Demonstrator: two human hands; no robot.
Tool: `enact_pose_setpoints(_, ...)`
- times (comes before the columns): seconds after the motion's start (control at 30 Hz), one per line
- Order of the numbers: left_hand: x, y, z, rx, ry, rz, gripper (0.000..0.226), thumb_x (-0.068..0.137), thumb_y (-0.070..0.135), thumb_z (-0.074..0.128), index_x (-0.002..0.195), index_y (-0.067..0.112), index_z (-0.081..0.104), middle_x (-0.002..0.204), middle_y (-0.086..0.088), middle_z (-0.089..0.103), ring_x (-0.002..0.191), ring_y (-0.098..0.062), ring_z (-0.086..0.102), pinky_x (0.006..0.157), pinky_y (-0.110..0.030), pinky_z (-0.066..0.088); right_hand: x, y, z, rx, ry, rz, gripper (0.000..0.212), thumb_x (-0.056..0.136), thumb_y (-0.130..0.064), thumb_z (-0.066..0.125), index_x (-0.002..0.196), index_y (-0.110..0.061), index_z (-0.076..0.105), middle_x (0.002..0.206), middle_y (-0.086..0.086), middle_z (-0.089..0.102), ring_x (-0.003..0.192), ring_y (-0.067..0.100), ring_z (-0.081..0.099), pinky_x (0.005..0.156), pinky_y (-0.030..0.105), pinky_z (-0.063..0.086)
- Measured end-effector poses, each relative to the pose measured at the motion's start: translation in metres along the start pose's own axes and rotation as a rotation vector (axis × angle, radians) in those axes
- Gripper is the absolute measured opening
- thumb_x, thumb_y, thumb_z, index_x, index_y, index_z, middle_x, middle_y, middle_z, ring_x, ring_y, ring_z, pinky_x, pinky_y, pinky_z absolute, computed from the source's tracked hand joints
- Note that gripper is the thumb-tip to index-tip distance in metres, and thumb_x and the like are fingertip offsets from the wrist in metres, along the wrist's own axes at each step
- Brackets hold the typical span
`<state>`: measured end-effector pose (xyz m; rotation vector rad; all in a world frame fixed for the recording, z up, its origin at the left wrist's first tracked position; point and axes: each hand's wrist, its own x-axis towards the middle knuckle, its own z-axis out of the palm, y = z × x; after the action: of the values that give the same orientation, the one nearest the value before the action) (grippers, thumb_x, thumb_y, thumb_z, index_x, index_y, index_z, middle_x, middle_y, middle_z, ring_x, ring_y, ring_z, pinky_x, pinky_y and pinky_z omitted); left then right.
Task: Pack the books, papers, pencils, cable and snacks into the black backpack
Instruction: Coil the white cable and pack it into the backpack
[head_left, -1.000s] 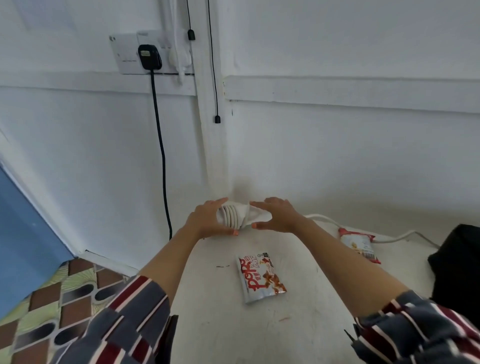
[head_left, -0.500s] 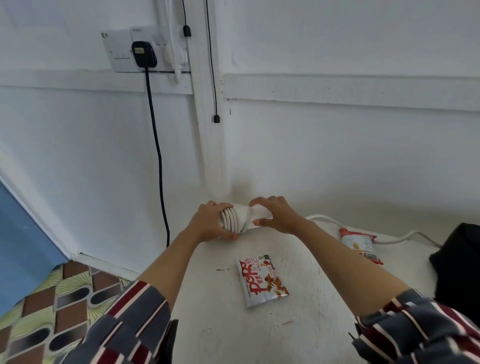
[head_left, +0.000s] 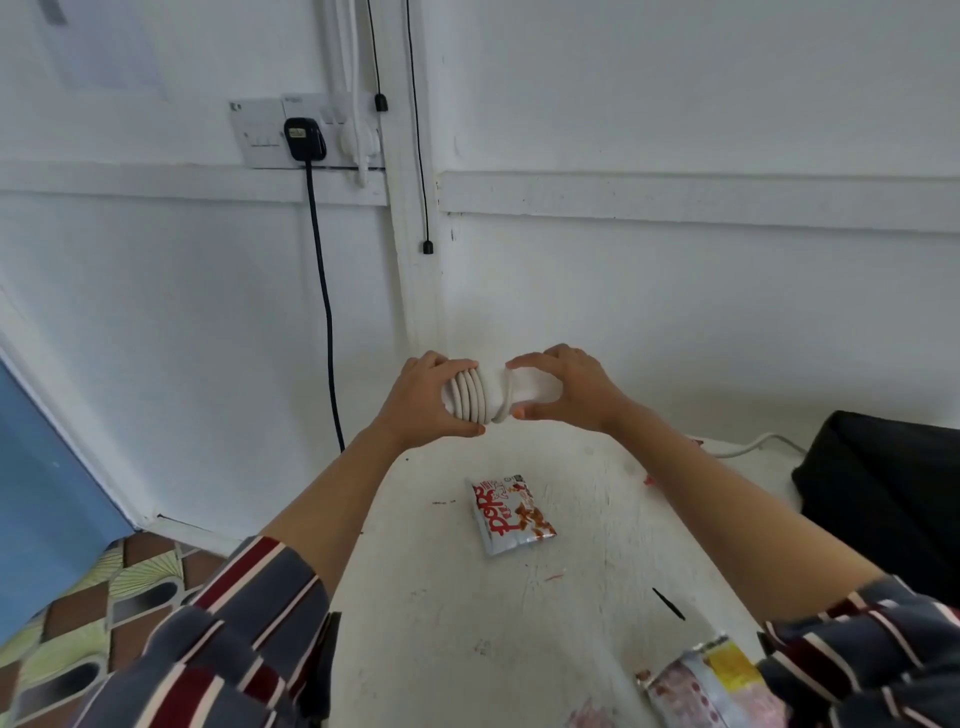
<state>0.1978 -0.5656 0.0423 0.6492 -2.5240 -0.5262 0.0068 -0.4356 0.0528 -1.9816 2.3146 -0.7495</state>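
1. White walls meet in a corner behind a scuffed white table (head_left: 519, 649); a black plug (head_left: 305, 139) is seated in the wall socket (head_left: 270, 132), and patterned floor tiles (head_left: 93, 613) are seen at lower left.
2. A white cable (head_left: 475, 397), wound in coils around a white body, is held above the table's far edge: the coiled end is gripped by the left hand (head_left: 423, 397), the other end is clasped by the curled right hand (head_left: 569, 387).
3. A red-and-white snack packet (head_left: 511, 514) lies flat mid-table; another snack packet (head_left: 711, 686) lies at the near edge, and the black backpack (head_left: 883, 478) is seen at right.
4. Compared with a second ago, the bundle has been raised slightly and more coils are seen on it.
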Motion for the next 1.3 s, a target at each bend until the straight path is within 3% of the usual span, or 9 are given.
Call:
enact_pose_setpoints(0.2, -0.017, 0.029, -0.008, 0.057, 0.007, 0.096, 0.084, 0.06, 0.04, 0.084, 0.133, 0.023, 0.047, 0.116, -0.002, 0.048, 0.106, -0.014, 0.036, 0.086, -0.028, 0.035, -0.026, -0.02, -0.012, 0.091, 0.027, -0.087, 0.056, 0.077, -0.046, 0.07, 0.125, -0.023, 0.053, 0.119, 0.001, 0.062, 0.103, 0.021, 0.058, 0.093, 0.041, 0.044)
enact_pose_setpoints(0.33, -0.025, 0.042, -0.014, 0.063, 0.042, 0.157, 0.085, 0.059, 0.038, 0.085, 0.133, 0.02, 0.048, 0.117, -0.005, 0.048, 0.109, -0.018, 0.038, 0.09, -0.031, 0.036, -0.044, -0.028, -0.011, -0.112, 0.156, -0.08, 0.073, 0.073, -0.073, 0.039, 0.132, -0.032, 0.047, 0.115, 0.002, 0.059, 0.106, 0.021, 0.051, 0.093, 0.037, 0.032)
enact_pose_setpoints(0.47, -0.029, 0.052, -0.017, 0.056, 0.04, 0.196, 0.086, 0.06, 0.038, 0.084, 0.135, 0.021, 0.047, 0.119, -0.005, 0.047, 0.111, -0.018, 0.037, 0.093, -0.034, 0.038, -0.056, -0.027, -0.012, -0.28, 0.346, -0.207, 0.071, 0.085, -0.072, 0.022, 0.131, -0.027, 0.052, 0.094, 0.007, 0.062, 0.087, 0.025, 0.058, 0.079, 0.038, 0.04)
enact_pose_setpoints(0.57, -0.03, 0.058, -0.02, 0.076, 0.018, 0.222, 0.087, 0.062, 0.042, 0.083, 0.137, 0.023, 0.043, 0.125, -0.004, 0.045, 0.116, -0.019, 0.037, 0.097, -0.037, 0.038, -0.062, -0.024, -0.014, -0.395, 0.463, -0.275, 0.06, 0.092, -0.063, 0.022, 0.129, -0.025, 0.051, 0.088, 0.01, 0.062, 0.08, 0.026, 0.06, 0.073, 0.037, 0.045)
enact_pose_setpoints(0.73, -0.028, 0.069, -0.024, 0.269, -0.043, 0.194, 0.103, 0.06, 0.066, 0.072, 0.144, 0.029, 0.026, 0.145, -0.003, 0.037, 0.128, -0.024, 0.035, 0.104, -0.041, 0.029, -0.07, -0.021, -0.023, -0.534, 0.542, -0.35, 0.059, 0.092, -0.062, 0.025, 0.127, -0.023, 0.052, 0.096, 0.014, 0.063, 0.085, 0.029, 0.06, 0.075, 0.036, 0.043)
enact_pose_setpoints(0.83, -0.026, 0.073, -0.023, 0.324, -0.082, 0.173, 0.096, 0.061, 0.07, 0.068, 0.139, 0.024, 0.035, 0.132, 0.001, 0.052, 0.116, -0.02, 0.047, 0.097, -0.036, 0.03, -0.073, -0.022, -0.026, -0.57, 0.553, -0.376, 0.06, 0.09, -0.063, 0.029, 0.124, -0.021, 0.055, 0.096, 0.014, 0.063, 0.086, 0.027, 0.059, 0.076, 0.035, 0.037)
enact_pose_setpoints(1.03, -0.021, 0.082, -0.033, 0.117, -0.165, 0.24, 0.077, 0.056, 0.066, 0.071, 0.117, 0.022, 0.056, 0.099, 0.006, 0.064, 0.086, -0.009, 0.054, 0.079, -0.026, 0.04, -0.083, -0.021, -0.029, -0.589, 0.505, -0.347, 0.062, 0.093, -0.061, 0.021, 0.128, -0.022, 0.055, 0.096, 0.013, 0.063, 0.086, 0.027, 0.059, 0.076, 0.034, 0.036)
enact_pose_setpoints(1.2, -0.014, 0.088, -0.042, -0.038, -0.344, 0.165, 0.056, 0.054, 0.056, 0.074, 0.099, 0.027, 0.057, 0.087, 0.008, 0.06, 0.083, -0.014, 0.057, 0.073, -0.03, 0.047, -0.086, -0.024, -0.034, -0.668, 0.535, -0.353, 0.06, 0.094, -0.06, 0.019, 0.128, -0.024, 0.055, 0.091, 0.012, 0.065, 0.081, 0.026, 0.062, 0.076, 0.035, 0.027)
enact_pose_setpoints(1.3, -0.012, 0.092, -0.043, 0.056, -0.383, 0.164, 0.059, 0.06, 0.052, 0.08, 0.106, 0.025, 0.055, 0.094, 0.006, 0.06, 0.089, -0.016, 0.057, 0.078, -0.032, 0.047, -0.085, -0.024, -0.035, -0.732, 0.574, -0.386, 0.056, 0.093, -0.06, 0.023, 0.129, -0.026, 0.049, 0.095, 0.012, 0.065, 0.084, 0.026, 0.061, 0.077, 0.036, 0.028)
